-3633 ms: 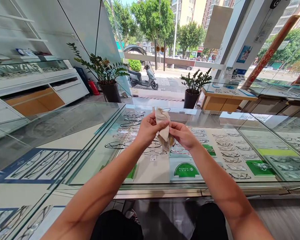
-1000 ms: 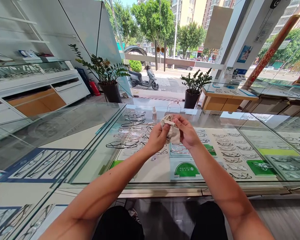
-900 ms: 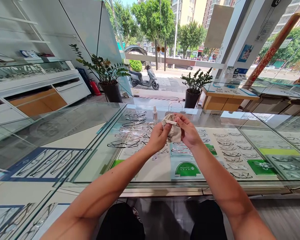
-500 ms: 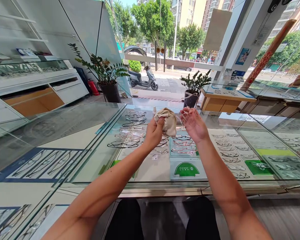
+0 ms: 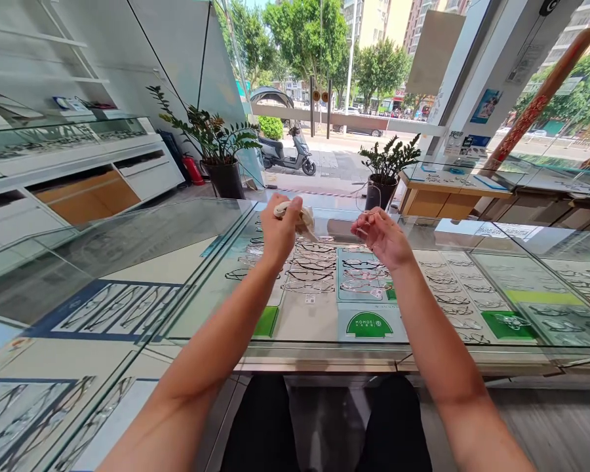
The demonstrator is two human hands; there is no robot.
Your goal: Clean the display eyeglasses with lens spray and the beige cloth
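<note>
My left hand (image 5: 279, 231) is closed around a crumpled beige cloth (image 5: 305, 223), whose loose end hangs out on the right side of the fist. My right hand (image 5: 386, 244), palm turned up and fingers curled, pinches a pair of thin wire-framed eyeglasses (image 5: 364, 215). The frame is so fine that its outline partly vanishes against the background. A gap separates the two hands, both held above the glass display counter (image 5: 295, 351). Under the glass lie rows of eyeglasses (image 5: 312, 265) and a green half-round sign (image 5: 370, 324).
Another display case (image 5: 93, 314) with framed glasses adjoins on the left. Beyond the counter stand two potted plants (image 5: 226, 177) (image 5: 382, 190) before the glass door. A wooden cabinet (image 5: 432, 198) is at the right, a red fire extinguisher (image 5: 193, 170) at the left.
My left hand has moved left and up with the cloth, away from the eyeglasses. The white nozzle-like tip beside the cloth is now out of sight. My right hand stays nearly in place.
</note>
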